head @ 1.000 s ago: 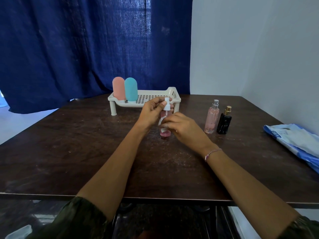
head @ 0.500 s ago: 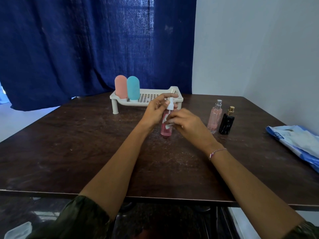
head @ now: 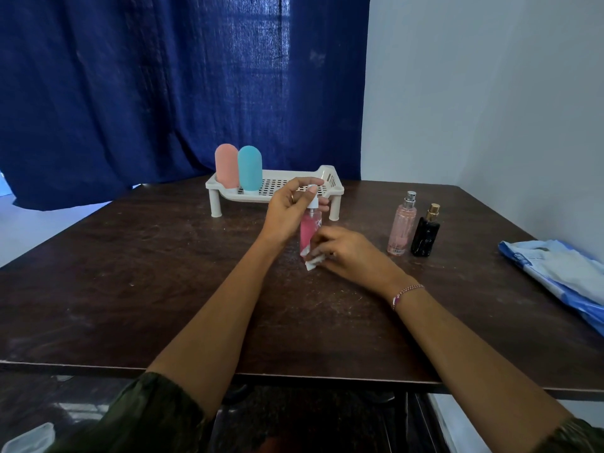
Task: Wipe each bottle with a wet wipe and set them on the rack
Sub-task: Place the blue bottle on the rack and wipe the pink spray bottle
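Note:
My left hand (head: 287,210) grips the white spray top of a pink spray bottle (head: 309,232) held upright over the table's middle. My right hand (head: 343,253) pinches a white wet wipe (head: 313,261) against the bottle's lower end. A white perforated rack (head: 333,184) stands behind, with a pink capsule bottle (head: 226,165) and a teal capsule bottle (head: 249,168) upright at its left end. To the right stand a clear pink perfume bottle (head: 401,228) and a black perfume bottle (head: 425,235), side by side on the table.
A dark wooden table (head: 130,282) carries everything. A blue-and-white wipes pack (head: 562,273) lies at the right edge. A blue curtain (head: 147,86) hangs behind, and a white wall (head: 490,109) is close on the right.
My right hand has slid the wipe from the bottle's middle down to its lower end. My left hand keeps its grip on the spray top.

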